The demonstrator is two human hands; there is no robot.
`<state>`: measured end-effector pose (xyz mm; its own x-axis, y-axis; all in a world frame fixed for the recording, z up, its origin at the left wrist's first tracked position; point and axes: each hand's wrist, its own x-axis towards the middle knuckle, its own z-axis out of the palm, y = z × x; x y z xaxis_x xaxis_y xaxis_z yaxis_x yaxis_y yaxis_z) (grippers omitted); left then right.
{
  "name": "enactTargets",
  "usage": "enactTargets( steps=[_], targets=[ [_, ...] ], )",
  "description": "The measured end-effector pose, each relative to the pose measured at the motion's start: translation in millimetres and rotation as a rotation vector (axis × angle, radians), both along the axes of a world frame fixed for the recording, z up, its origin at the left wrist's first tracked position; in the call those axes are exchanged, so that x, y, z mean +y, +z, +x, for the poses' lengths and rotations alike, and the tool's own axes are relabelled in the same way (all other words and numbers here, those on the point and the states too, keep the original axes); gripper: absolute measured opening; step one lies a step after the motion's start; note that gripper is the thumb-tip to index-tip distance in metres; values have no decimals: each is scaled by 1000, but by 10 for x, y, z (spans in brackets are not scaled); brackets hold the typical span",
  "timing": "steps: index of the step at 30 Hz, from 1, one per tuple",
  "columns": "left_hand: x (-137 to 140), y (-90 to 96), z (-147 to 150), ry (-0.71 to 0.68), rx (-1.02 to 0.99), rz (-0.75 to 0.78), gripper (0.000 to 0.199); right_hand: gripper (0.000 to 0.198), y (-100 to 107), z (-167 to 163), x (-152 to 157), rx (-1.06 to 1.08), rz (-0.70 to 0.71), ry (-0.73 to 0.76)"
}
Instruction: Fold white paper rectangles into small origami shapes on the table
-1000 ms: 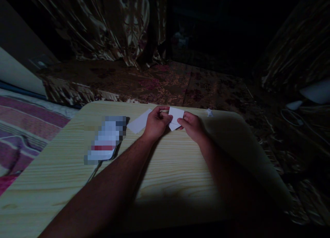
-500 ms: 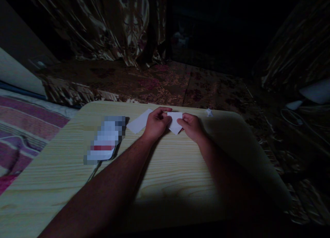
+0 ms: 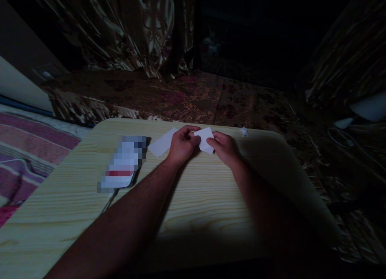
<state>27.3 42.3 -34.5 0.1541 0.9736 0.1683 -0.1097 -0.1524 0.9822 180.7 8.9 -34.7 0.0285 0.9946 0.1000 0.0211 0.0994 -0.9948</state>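
Note:
Between my two hands is a small folded piece of white paper, held just above the far side of the wooden table. My left hand pinches its left edge, thumb in front and index finger stretched behind. On the opposite edge, my right hand grips it with the thumb on the near face. The fingers behind the paper are partly hidden. A flat white paper strip lies on the table beside my left hand. Right of my right hand sits a small white folded paper star.
A phone, blurred by pixel blocks, lies on the left of the light wooden table with a cable running from it. A striped bed cover adjoins on the left. Curtains hang behind; a white lamp-like object is at right.
The folded paper has turned a little counterclockwise between my fingers, so its lower point now sits farther right. Both hands stay in nearly the same place.

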Motion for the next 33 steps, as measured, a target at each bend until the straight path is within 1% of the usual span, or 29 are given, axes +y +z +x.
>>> enactTargets(
  steps=[4,10,15,18,21,24,28,33],
  targets=[
    [-9,22,11,3,-10,-22,32,27,-13,14,6,19,-8,11],
    [-3,6,6,-11,-8,-32,36,28,-53,24,40,75,-21,-15],
    [11,8,-7,-26,-68,-55,39,29,-68,31,53,116,-23,-22],
    [9,27,-19,-33,-105,-79,40,30,-56,29,52,103,-30,-29],
    [7,26,-22,-26,-76,-83,40,29,-50,27,48,85,-30,-26],
    [9,2,-11,-11,-19,-55,37,28,-65,30,43,27,1,-21],
    [12,-23,7,-36,0,-19,33,26,-86,37,32,-55,39,-8],
    [0,-3,20,-62,-31,-18,29,29,-70,27,5,-26,46,19]
  ],
)
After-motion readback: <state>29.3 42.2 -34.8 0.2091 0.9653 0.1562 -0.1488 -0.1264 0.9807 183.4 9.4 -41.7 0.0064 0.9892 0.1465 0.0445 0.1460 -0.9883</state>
